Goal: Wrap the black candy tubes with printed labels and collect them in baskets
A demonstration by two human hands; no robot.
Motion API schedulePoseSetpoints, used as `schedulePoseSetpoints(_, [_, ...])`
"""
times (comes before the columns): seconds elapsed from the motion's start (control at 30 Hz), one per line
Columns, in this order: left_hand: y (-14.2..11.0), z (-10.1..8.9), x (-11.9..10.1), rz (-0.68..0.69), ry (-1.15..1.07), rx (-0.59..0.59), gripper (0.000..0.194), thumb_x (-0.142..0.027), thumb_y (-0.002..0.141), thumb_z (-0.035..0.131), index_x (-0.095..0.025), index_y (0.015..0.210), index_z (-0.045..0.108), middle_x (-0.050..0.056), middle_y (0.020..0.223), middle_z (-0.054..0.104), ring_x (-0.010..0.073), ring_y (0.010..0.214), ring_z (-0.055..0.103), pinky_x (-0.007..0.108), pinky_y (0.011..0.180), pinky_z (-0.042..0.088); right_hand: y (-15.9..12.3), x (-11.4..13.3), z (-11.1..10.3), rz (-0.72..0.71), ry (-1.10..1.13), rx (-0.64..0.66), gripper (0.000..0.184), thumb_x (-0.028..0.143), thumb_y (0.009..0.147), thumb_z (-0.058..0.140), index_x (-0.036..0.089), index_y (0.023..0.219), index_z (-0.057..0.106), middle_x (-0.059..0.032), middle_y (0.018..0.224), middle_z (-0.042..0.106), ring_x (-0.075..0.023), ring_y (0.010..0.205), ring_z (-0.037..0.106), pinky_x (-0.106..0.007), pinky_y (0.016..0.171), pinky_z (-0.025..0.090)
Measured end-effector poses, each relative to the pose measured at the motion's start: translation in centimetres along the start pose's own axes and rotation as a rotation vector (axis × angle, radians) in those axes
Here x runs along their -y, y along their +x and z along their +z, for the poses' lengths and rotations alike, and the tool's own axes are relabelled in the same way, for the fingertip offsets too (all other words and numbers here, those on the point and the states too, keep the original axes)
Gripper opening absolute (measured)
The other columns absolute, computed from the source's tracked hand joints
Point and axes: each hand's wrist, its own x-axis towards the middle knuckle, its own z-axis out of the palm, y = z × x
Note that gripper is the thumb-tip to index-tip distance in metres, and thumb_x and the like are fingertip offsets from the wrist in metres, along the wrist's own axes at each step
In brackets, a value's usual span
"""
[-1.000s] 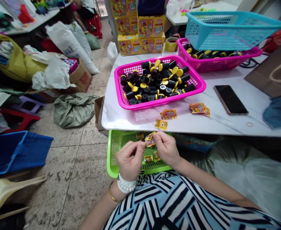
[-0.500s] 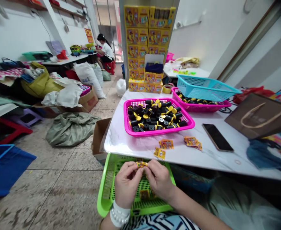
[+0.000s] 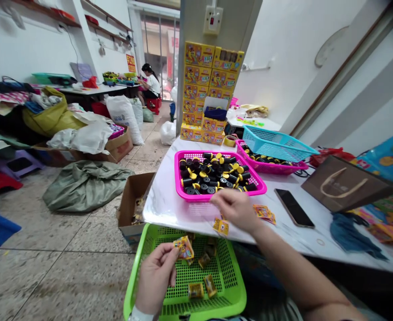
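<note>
Wrapper (image 3: 184,248) now pinched by left hand (image 3: 156,273) alone; right hand (image 3: 237,209), grasp unclear, is by front pink basket (image 3: 196,198); two-handed handling seems paused.

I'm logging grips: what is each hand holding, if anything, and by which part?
Left hand: printed orange wrapper, pinched at its left edge. Right hand: cannot tell whether anything is held.

White walls (image 3: 293,58), wooden shelves (image 3: 47,9) at upper left; daylight through a barred opening (image 3: 165,53); marbled white table (image 3: 164,209); speckled tile floor (image 3: 89,236).
</note>
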Motion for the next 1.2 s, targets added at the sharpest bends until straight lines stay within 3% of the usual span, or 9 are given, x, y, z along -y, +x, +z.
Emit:
schedulePoseSetpoints(0.13, [0.9,-0.2,0.5,-0.228,-0.212,0.089,0.042,-0.047,0.060,0.085,-0.013,0.075,0.064,-0.008,0.041,0.046,0.0007,0.033,0.031,0.011,0.034,0.015,7.4,-6.0,-5.8,0.008,-0.318,-0.297,0.005,0.018,0.082,0.067,0.017,0.079,0.071,-0.0041,0.084,0.070,-0.0138,0.075,0.058,-0.026,0.070,0.043])
schedulePoseSetpoints(0.3, [2.1,1.3,-0.8,-0.263,-0.318,0.151,0.039,-0.036,0.057,0.088,-0.011,0.076,0.065,-0.003,0.058,0.061,-0.0017,0.031,0.033,0.011,0.031,0.014,12.6,-11.1,-5.5,0.056,-0.295,-0.086,0.009,0.012,0.071,0.070,0.006,0.065,0.066,0.0014,0.071,0.069,-0.0010,0.062,0.053,-0.015,0.060,0.036])
schedulePoseSetpoints(0.43, [2.6,1.8,-1.5,-0.309,-0.338,0.177,0.042,-0.026,0.060,0.086,-0.008,0.094,0.070,0.004,0.068,0.068,-0.0014,0.034,0.038,0.010,0.030,0.019,13.0,-12.6,-3.9,0.106,-0.229,0.007,0.024,0.013,0.077,0.062,0.002,0.055,0.060,0.0030,0.070,0.067,0.0054,0.056,0.054,-0.011,0.052,0.030])
schedulePoseSetpoints(0.6, [2.6,1.4,-0.5,-0.386,-0.396,0.188,0.024,-0.020,0.066,0.082,-0.009,0.078,0.065,0.005,0.075,0.072,-0.0008,0.038,0.041,0.009,0.030,0.020,12.9,-13.1,-5.6,0.177,-0.202,0.034,0.024,0.014,0.077,0.061,0.000,0.057,0.063,-0.0015,0.079,0.069,0.0014,0.070,0.066,-0.009,0.051,0.031])
schedulePoseSetpoints(0.7, [2.7,1.5,0.1,-0.396,-0.437,0.196,0.023,-0.021,0.072,0.077,-0.011,0.073,0.056,0.011,0.093,0.075,-0.0015,0.040,0.041,0.008,0.030,0.021,10.5,-10.1,-6.4,0.153,-0.203,-0.039,0.012,0.014,0.074,0.067,0.005,0.079,0.072,-0.0047,0.094,0.070,-0.0063,0.085,0.067,-0.010,0.054,0.036])
schedulePoseSetpoints(0.77, [2.9,1.7,0.3,-0.381,-0.448,0.168,0.024,-0.024,0.074,0.076,-0.012,0.073,0.054,0.010,0.089,0.075,-0.0011,0.039,0.041,0.009,0.030,0.021,7.1,-6.8,-5.8,0.138,-0.147,-0.074,0.028,0.020,0.073,0.072,0.014,0.101,0.073,-0.0020,0.092,0.069,-0.0054,0.078,0.065,-0.012,0.057,0.042])
schedulePoseSetpoints(0.93, [3.3,2.8,1.1,-0.358,-0.432,0.143,0.026,-0.024,0.069,0.079,-0.012,0.077,0.057,0.006,0.079,0.073,-0.0001,0.037,0.042,0.010,0.030,0.019,-3.3,-0.3,-1.8,0.358,0.562,0.020,0.032,0.025,0.078,0.076,0.022,0.108,0.068,-0.0018,0.083,0.069,-0.0126,0.062,0.064,-0.027,0.057,0.054])
schedulePoseSetpoints(1.1, [3.3,3.4,2.0,-0.332,-0.399,0.132,0.029,-0.026,0.066,0.081,-0.011,0.077,0.059,0.003,0.073,0.070,0.0004,0.040,0.044,0.010,0.031,0.019,-11.2,-0.4,1.9,0.682,0.807,-0.001,0.031,0.027,0.079,0.074,0.023,0.108,0.066,-0.0025,0.087,0.069,-0.0127,0.062,0.062,-0.027,0.057,0.054])
schedulePoseSetpoints(1.2, [3.4,3.4,2.4,-0.431,-0.428,0.195,0.032,-0.024,0.062,0.083,-0.012,0.078,0.059,0.001,0.071,0.068,0.0008,0.040,0.044,0.010,0.030,0.018,-14.9,-1.2,3.7,0.867,0.992,0.136,0.029,0.028,0.073,0.076,0.021,0.100,0.067,-0.0042,0.094,0.069,-0.0120,0.062,0.060,-0.025,0.054,0.052])
